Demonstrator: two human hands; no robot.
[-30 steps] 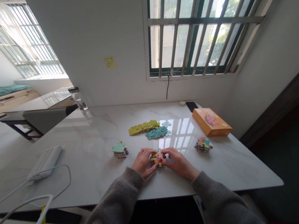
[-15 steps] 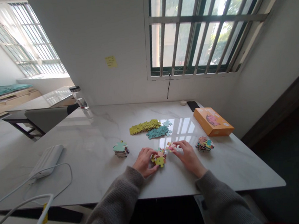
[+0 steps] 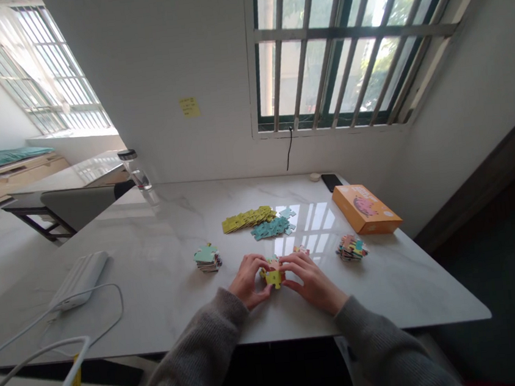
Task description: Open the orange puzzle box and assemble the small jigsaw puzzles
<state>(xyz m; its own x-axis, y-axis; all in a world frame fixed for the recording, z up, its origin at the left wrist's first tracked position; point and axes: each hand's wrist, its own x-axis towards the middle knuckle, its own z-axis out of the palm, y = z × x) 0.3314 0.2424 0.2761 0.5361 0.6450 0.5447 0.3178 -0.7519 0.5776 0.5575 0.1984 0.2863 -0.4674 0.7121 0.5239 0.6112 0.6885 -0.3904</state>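
Observation:
A small pile of jigsaw puzzle pieces (image 3: pixel 274 277), yellow, pink and green, sits near the table's front edge. From its left side my left hand (image 3: pixel 250 281) grips it between curled fingers and thumb. My right hand (image 3: pixel 310 279) closes on the pile's right side, its fingertips partly covering the pieces. Just behind that hand lies a pink puzzle piece (image 3: pixel 301 250), mostly hidden. Farther back are a row of yellow-green pieces (image 3: pixel 247 219) and a spread of teal pieces (image 3: pixel 269 228). Stacks of pieces stand at left (image 3: pixel 208 258) and right (image 3: pixel 352 249).
An orange box (image 3: pixel 366 208) lies at the right of the white table (image 3: pixel 166 288), with a black phone (image 3: pixel 331 182) behind it. A white power strip (image 3: pixel 79 281) with cables is at left. A clear bottle (image 3: pixel 135 170) stands at the far left corner.
My right hand has let go of the pink piece, which stays on the table, and has moved left onto the pile. My left hand keeps its place.

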